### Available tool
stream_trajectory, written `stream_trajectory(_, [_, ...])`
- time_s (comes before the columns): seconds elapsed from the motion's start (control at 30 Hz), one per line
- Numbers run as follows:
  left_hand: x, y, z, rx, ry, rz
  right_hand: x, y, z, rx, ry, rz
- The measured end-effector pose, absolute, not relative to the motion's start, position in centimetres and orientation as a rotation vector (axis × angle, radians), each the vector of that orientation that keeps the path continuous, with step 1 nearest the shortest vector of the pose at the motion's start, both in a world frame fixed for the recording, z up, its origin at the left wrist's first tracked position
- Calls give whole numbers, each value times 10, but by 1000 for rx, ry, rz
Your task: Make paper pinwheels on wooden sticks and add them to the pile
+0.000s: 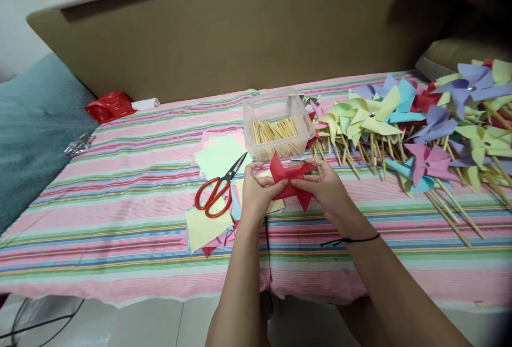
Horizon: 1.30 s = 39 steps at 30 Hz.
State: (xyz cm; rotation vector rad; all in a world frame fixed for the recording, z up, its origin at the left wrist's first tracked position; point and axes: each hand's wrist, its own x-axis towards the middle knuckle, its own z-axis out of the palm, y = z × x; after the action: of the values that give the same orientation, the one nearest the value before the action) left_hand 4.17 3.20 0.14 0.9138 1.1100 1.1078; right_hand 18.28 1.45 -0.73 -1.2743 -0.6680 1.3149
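Note:
Between both hands I hold a red paper pinwheel [293,174] with pointed blades; no stick shows on it. My left hand [258,189] pinches its left side, thumb at the centre. From the right, my right hand [322,184] grips it the same way, and the thumbs nearly meet. Red-handled scissors [218,189] lie open on coloured paper squares [208,227] to the left of my left hand. Just behind the pinwheel stands a clear plastic box [280,147] with many short wooden sticks [275,129] in it.
Many finished pinwheels [372,115] on sticks are heaped at the right. A striped cloth [120,203] covers the seat. At the far left lie a red plastic bag [110,107], a white packet [145,104] and a small shiny clear bundle [80,144]. A brown backrest [224,32] rises behind.

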Motion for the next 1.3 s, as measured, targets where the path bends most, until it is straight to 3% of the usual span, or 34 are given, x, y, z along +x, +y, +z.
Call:
stream_trajectory(0.87, [35,35,-5,799,1192,1093,193,19,-10,-1347,-877,1200])
stream_trajectory(1.17, [28,38,-10,714,1331,1253,217,29,-26,-1642,-1539,270])
stream_trajectory(1.3, [28,38,-12,683,1348,1222,211,34,-38,-1765,-1682,114])
